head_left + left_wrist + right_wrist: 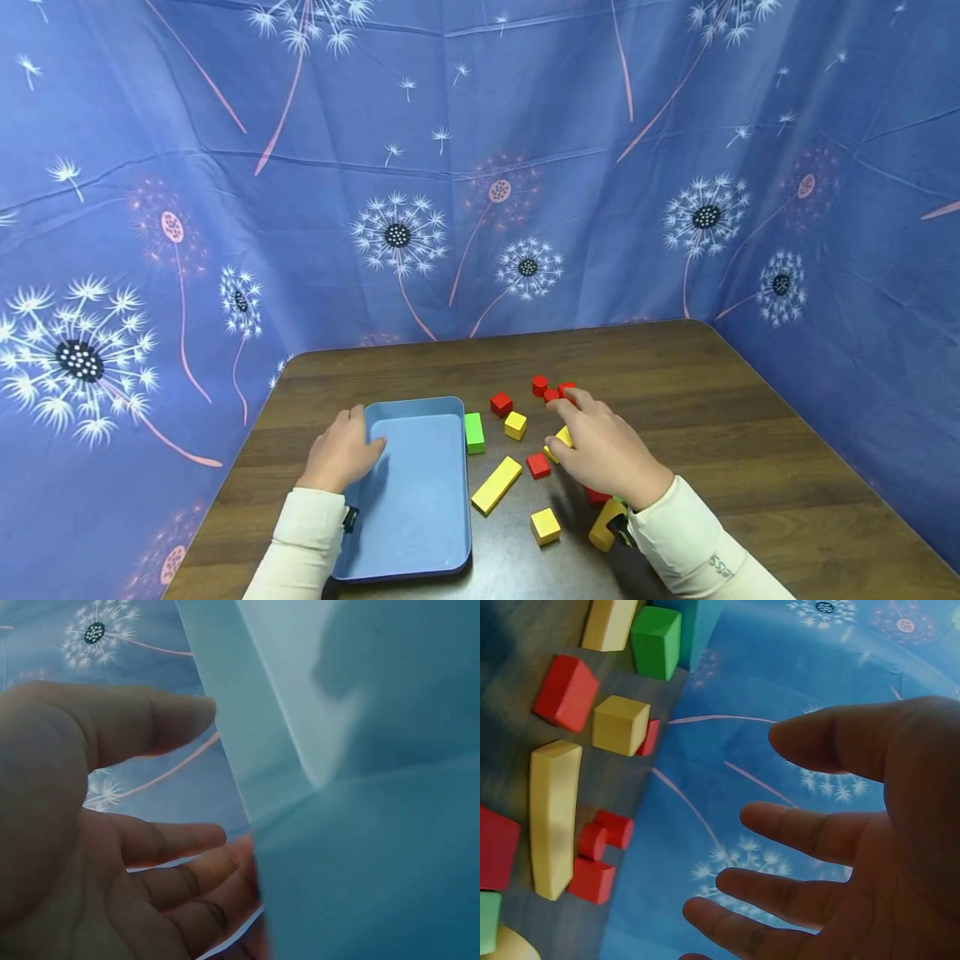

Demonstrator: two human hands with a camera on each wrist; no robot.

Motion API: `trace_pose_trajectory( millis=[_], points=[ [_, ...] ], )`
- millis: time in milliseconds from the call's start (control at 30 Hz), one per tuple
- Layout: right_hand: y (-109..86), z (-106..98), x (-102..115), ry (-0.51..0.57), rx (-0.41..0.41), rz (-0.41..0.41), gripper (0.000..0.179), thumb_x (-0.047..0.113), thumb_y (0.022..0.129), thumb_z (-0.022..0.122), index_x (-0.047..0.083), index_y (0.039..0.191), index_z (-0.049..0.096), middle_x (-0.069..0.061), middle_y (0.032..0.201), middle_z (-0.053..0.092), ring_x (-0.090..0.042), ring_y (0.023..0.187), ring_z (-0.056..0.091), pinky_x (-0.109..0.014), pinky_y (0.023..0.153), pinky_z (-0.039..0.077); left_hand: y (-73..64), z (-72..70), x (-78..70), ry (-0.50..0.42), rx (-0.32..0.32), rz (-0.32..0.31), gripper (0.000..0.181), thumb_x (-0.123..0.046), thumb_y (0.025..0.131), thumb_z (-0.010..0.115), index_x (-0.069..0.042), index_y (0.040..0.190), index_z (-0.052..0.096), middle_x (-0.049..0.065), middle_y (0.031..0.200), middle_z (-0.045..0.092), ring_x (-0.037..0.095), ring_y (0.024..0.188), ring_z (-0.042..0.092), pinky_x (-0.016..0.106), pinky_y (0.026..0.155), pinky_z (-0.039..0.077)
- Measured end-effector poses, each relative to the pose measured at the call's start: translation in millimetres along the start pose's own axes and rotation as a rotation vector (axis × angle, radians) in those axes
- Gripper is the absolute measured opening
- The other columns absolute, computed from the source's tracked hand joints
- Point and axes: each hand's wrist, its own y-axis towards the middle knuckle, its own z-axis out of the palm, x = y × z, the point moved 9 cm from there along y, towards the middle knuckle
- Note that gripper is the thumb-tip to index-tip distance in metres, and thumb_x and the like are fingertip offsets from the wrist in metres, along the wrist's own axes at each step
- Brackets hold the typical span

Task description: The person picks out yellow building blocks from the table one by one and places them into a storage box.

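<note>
My left hand (pixel 342 451) is at the left rim of a blue tray (pixel 408 508). In the left wrist view its thumb and fingers (pixel 172 844) are loosely extended beside the tray wall (pixel 259 772), some fingertips partly hidden behind it; contact is unclear. My right hand (pixel 611 450) hovers over toy blocks with fingers spread, holding nothing. Below it lies a long yellow block (pixel 553 821), partly covered in the head view. Near its fingertips are small red blocks (pixel 592 880) and a red cylinder (pixel 539 385). A red block (pixel 537 465) lies to its left.
Between tray and right hand lie a green block (pixel 474 433), a yellow bar (pixel 497 486), yellow cubes (pixel 545 527) and a red block (pixel 501 405). A yellow cylinder (pixel 602 529) is by the right wrist. A blue dandelion-print cloth (pixel 480 167) hangs behind the wooden table (pixel 750 450).
</note>
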Motion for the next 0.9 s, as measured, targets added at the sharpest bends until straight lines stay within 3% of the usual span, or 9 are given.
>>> trace_pose_trajectory(
  millis=[167, 433, 700, 900],
  points=[
    [2.7, 11, -7, -0.007, 0.032, 0.023, 0.048, 0.033, 0.093, 0.072, 0.014, 0.136, 0.065, -0.016, 0.15, 0.053, -0.042, 0.126, 0.06, -0.062, 0.095, 0.053, 1.3, 9.4, 4.9, 0.005, 0.011, -0.002, 0.072, -0.024, 0.095, 0.07, 0.012, 0.149, 0.04, 0.036, 0.141, 0.054, 0.052, 0.121, 0.061, 0.065, 0.094, 0.051],
    [9.6, 26, -6, -0.015, 0.028, 0.0, 0.043, 0.029, 0.091, 0.073, 0.012, 0.13, 0.069, -0.013, 0.143, 0.058, -0.037, 0.122, 0.062, -0.054, 0.09, 0.056, 2.5, 11.1, 7.5, 0.062, -0.051, 0.029, 0.063, 0.001, 0.087, 0.065, 0.009, 0.147, 0.048, 0.032, 0.128, 0.064, 0.05, 0.105, 0.068, 0.064, 0.082, 0.056],
    [22.7, 40, -2, -0.034, -0.018, -0.048, 0.036, 0.028, 0.088, 0.073, 0.014, 0.121, 0.073, -0.005, 0.13, 0.066, -0.03, 0.106, 0.067, -0.045, 0.079, 0.057, 3.7, 9.7, 10.9, 0.069, -0.076, 0.034, 0.061, 0.002, 0.085, 0.064, 0.007, 0.145, 0.052, 0.028, 0.124, 0.068, 0.049, 0.099, 0.07, 0.062, 0.076, 0.056],
    [33.6, 52, -1, -0.024, -0.014, -0.046, 0.033, 0.026, 0.088, 0.073, 0.015, 0.119, 0.074, -0.006, 0.13, 0.066, -0.031, 0.111, 0.066, -0.048, 0.082, 0.057, 5.3, 10.4, 12.2, 0.078, -0.097, 0.032, 0.06, 0.002, 0.083, 0.066, 0.006, 0.142, 0.054, 0.026, 0.119, 0.07, 0.047, 0.094, 0.071, 0.061, 0.071, 0.056]
  ],
)
